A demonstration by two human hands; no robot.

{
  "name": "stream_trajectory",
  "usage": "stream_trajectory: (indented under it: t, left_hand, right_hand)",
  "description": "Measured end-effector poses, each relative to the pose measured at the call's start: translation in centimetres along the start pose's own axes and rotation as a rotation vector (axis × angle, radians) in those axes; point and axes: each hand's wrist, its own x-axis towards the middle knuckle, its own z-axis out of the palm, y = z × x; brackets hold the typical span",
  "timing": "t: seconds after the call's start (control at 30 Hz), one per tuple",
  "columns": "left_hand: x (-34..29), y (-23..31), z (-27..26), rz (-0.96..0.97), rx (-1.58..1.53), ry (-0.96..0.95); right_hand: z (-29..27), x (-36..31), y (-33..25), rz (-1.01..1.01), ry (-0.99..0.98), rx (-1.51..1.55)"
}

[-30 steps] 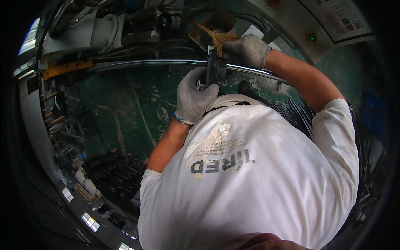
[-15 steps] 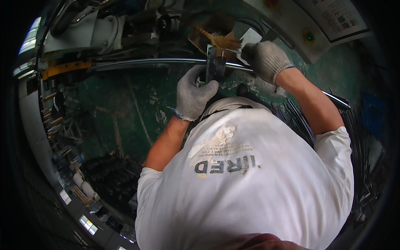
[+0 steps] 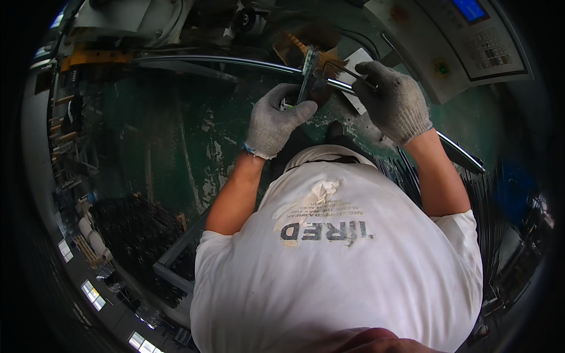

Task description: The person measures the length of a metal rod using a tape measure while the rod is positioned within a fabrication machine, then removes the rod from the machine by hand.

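Note:
My left hand, in a grey knit glove, is closed on a flat dark metal block held upright and slightly tilted. A small green-and-white bit shows between that thumb and fingers. My right hand, gloved alike, pinches a thin dark rod whose far end points at the block; whether they touch I cannot tell. A long shiny metal bar runs behind the block and my right hand, sloping down to the right. I cannot tell if the block is attached to it.
A machine with a yellow part stands at the bar's left end. At upper right is a control panel with a blue screen. A straw broom lies beyond the block. Bundles of thin dark rods lie at lower left, others at right.
My right hand has drawn back to the right and down, with the thin rod in its fingers. The block leans more to the right. The view has shifted, bringing the panel's screen in.

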Motion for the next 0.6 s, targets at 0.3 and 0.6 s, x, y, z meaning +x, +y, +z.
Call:
stream_trajectory:
  t: [0.3,0.6]
  left_hand:
    - [-2.5,-6.6,-6.8,-0.157,-0.391,-0.031]
    - [-5.2,-7.5,-21.8,0.002,-0.61,-0.145]
  right_hand:
    - [3.0,-3.6,-6.6,-0.364,0.646,0.14]
    - [20.1,3.0,-21.2,0.29,-0.412,0.835]
